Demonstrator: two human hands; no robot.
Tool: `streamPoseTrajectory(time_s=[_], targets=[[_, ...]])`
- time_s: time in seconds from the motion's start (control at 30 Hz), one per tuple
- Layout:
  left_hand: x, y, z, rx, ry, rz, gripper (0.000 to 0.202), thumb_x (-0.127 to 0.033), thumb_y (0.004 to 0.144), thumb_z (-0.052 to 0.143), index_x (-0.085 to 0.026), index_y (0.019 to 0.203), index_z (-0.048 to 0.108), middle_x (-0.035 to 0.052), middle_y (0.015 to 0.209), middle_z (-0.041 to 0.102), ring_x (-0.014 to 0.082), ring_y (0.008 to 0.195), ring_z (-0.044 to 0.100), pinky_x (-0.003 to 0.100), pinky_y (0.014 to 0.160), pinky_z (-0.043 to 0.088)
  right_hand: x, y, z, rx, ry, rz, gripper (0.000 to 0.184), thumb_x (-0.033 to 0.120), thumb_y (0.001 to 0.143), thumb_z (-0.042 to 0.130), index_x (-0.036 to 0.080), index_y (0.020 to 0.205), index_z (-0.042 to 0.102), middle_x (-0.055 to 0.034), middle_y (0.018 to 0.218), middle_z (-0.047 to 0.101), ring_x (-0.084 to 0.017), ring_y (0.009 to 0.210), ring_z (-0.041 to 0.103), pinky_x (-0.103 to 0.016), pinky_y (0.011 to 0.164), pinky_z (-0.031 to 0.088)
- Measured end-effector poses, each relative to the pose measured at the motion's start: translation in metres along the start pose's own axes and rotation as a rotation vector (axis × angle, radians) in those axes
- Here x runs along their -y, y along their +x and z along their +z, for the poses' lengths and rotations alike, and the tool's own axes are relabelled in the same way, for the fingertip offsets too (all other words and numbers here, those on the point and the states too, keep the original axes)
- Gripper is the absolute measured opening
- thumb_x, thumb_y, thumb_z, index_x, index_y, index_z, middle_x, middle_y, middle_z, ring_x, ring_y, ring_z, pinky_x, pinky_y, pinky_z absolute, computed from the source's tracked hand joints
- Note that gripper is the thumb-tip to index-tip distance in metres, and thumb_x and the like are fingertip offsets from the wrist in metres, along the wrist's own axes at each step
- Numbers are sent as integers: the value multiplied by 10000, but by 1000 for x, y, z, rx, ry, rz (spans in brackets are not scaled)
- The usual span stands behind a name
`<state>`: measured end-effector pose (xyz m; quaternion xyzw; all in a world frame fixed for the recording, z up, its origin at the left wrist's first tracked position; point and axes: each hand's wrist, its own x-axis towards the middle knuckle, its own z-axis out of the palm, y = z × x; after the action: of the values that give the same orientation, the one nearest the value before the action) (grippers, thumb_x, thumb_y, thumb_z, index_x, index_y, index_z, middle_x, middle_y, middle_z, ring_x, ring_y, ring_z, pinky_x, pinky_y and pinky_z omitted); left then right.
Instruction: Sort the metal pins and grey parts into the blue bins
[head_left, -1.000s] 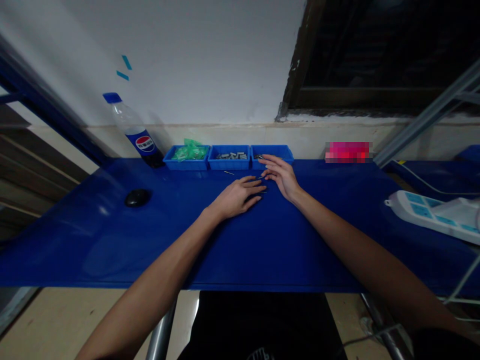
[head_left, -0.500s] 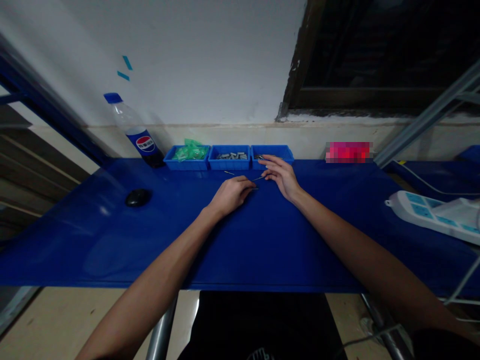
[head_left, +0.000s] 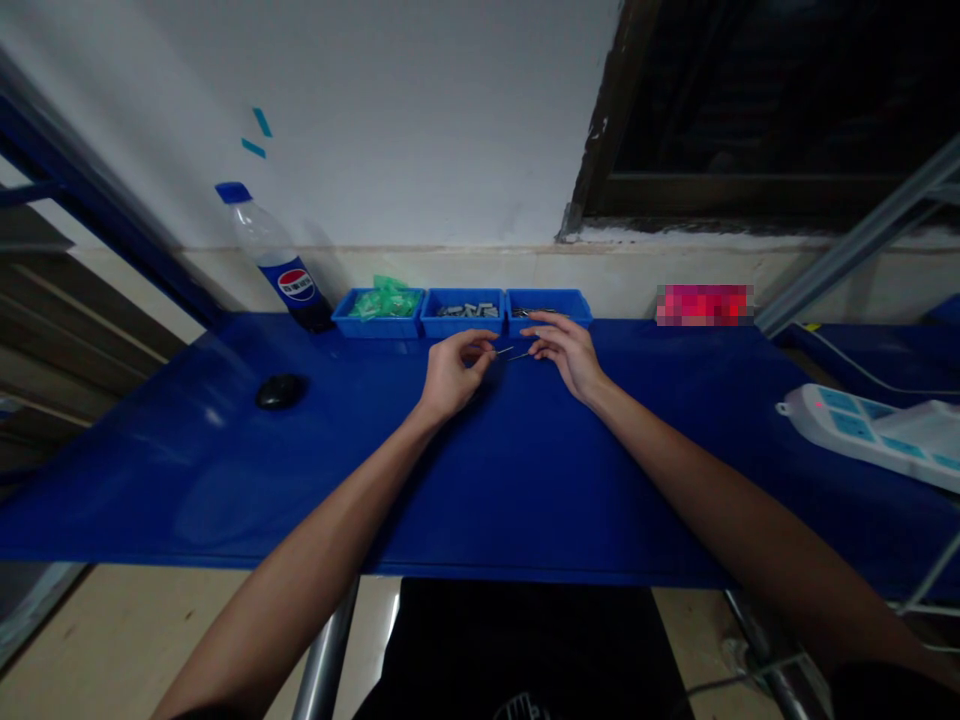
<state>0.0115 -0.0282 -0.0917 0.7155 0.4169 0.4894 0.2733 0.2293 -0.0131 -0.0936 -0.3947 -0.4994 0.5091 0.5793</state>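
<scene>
Over the blue table, my left hand (head_left: pixel 452 372) is closed in a pinch on a thin metal pin (head_left: pixel 505 350), whose tip points right. Facing it, my right hand (head_left: pixel 568 355) pinches a second thin metal rod (head_left: pixel 519 357) between thumb and fingertip, its other fingers stretched out. The two thin pieces lie close to each other; whether they touch I cannot tell. Just behind my hands stand a blue bin (head_left: pixel 463 327) with small grey metal pieces (head_left: pixel 478 310) and another blue bin (head_left: pixel 579 306), partly covered by my right fingers, with small metal parts.
A third blue bin (head_left: pixel 377 328) holds a green plastic bag (head_left: pixel 386 299). Left of it stands a Pepsi bottle (head_left: pixel 296 285). A black mouse (head_left: pixel 280 391) lies on the blue table (head_left: pixel 300 490). To the right are a blurred red object (head_left: pixel 705 305) and a white power strip (head_left: pixel 862 430).
My left hand has lifted and turned, bringing its pin up level with the right hand's rod. My right hand has barely moved. The pin lying near the middle bin no longer shows.
</scene>
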Motion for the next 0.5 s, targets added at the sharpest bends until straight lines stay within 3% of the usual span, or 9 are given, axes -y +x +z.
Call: streamPoseTrajectory(time_s=[0.13, 0.23, 0.37, 0.5], targets=[[1, 2, -2, -37, -21, -20, 248, -151, 909, 667, -158, 1141, 755, 64, 922, 787, 172, 790, 780, 309, 803, 642, -4, 2, -1, -17, -11, -19, 330, 326, 751, 781, 257, 1074, 778, -35, 906, 800, -159, 672, 660, -324, 655, 494], [1, 1, -1, -40, -42, -21, 265, -152, 894, 698, -156, 1154, 748, 65, 939, 786, 168, 810, 780, 304, 818, 645, -5, 0, 0, 76, -107, -45, 300, 373, 772, 793, 244, 1043, 803, -30, 825, 790, -162, 653, 652, -319, 629, 480], [-1, 0, 1, -17, -69, -5, 295, -140, 860, 735, -142, 1156, 746, 81, 968, 785, 172, 838, 778, 307, 837, 653, -7, -2, 0, 249, -203, -51, 290, 444, 784, 831, 231, 980, 839, -69, 870, 818, -178, 690, 675, -329, 640, 495], [-1, -3, 3, 7, -45, 23, 258, -181, 875, 745, -137, 1129, 740, 94, 991, 796, 183, 864, 777, 310, 835, 654, -10, -1, -1, 255, -187, -63, 291, 454, 760, 873, 232, 947, 851, -75, 866, 821, -185, 701, 682, -337, 658, 517]])
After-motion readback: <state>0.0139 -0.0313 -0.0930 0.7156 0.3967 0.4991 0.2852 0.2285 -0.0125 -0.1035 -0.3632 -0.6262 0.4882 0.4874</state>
